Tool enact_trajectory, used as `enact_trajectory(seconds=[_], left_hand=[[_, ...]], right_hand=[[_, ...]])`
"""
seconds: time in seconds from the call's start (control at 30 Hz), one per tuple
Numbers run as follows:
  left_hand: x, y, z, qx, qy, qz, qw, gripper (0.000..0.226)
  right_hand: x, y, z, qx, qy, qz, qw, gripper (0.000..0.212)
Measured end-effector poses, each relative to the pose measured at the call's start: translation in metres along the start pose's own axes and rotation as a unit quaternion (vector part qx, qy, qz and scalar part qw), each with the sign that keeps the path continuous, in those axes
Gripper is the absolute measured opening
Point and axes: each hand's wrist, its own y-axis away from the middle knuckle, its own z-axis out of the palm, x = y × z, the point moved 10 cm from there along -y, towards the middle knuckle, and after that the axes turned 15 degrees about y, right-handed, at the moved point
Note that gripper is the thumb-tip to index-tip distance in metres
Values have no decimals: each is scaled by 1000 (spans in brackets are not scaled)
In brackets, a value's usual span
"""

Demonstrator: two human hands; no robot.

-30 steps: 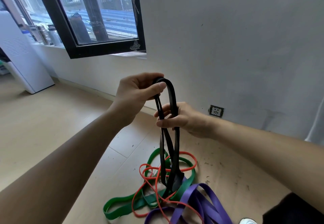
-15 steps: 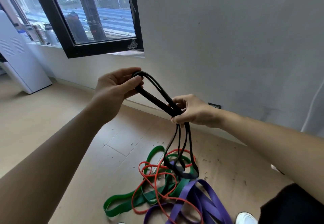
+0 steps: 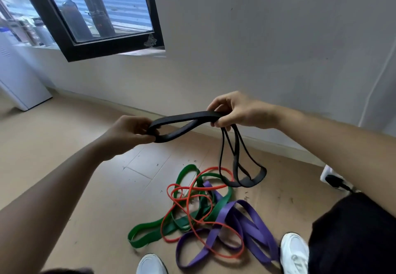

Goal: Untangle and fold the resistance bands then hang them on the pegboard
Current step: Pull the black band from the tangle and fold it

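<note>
Grey wall (image 3: pixel 278 38) runs behind the floor pile, tan floor (image 3: pixel 64 145) under it. Black-framed window (image 3: pixel 111 47) up and left of the pile, white cabinet (image 3: pixel 19 80) far left of it against the wall. The pile is three bands tangled together: green band (image 3: pixel 150 228) on the pile's left side, purple band (image 3: pixel 255 224) on its right and near side, thin red band (image 3: pixel 214 168) looped over and through both. Black band (image 3: pixel 184 116) is off the pile, held in the air above it, doubled into several strands. Left hand (image 3: pixel 128 134), above the pile's left, has fingers curled round one folded end. Right hand (image 3: pixel 237 110), above the pile's right, pinches the strands at the other end of a roughly level, slightly twisted stretch. The rest of the black band hangs from the right hand in slack loops, lowest loop over the pile's far right edge; can't tell if it touches the pile or floor. Dark clothing (image 3: pixel 353 231) right of the pile. Two white shoes on the near side: one (image 3: pixel 151 264) near left, one (image 3: pixel 294 250) touching the purple band. White power strip (image 3: pixel 326 174) with a black plug, far right of the pile.
</note>
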Motion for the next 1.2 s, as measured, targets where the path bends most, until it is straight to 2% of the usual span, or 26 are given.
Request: enact_trajectory(seconds=[0.13, 0.27, 0.37, 0.53, 0.67, 0.73, 0.83, 0.93, 1.03, 1.2], left_hand=[[1, -5, 33, -53, -36, -4, 998, 34], [35, -10, 67, -78, -4, 50, 996, 40], [54, -13, 93, -99, 5, 77, 992, 29], [66, -14, 97, -62, -75, 147, 984, 20], [78, -13, 86, -59, -73, 171, 981, 19], [84, -12, 76, -47, -51, 179, 981, 18], [83, -11, 50, -19, -8, 167, 986, 18], [68, -8, 33, -15, -5, 147, 989, 17], [52, -8, 31, -14, -15, 128, 992, 16], [26, -9, 41, -63, -21, 54, 996, 11]], right_hand=[[-3, 1, 2, -2, 23, -2, 1000, 30], [-10, 0, 14, -19, 46, -10, 999, 31], [-14, -1, 21, -33, 44, -10, 998, 36], [-16, -2, 25, -51, 34, -16, 998, 41], [-14, -4, 24, -40, 14, -22, 999, 37], [-8, -3, 29, -44, 56, -26, 997, 31], [4, -1, 30, -38, 91, -22, 995, 18], [10, 0, 21, -22, 53, -9, 998, 19], [9, 2, 21, -36, 80, -10, 996, 19], [3, 2, 15, -31, 58, -18, 998, 21]])
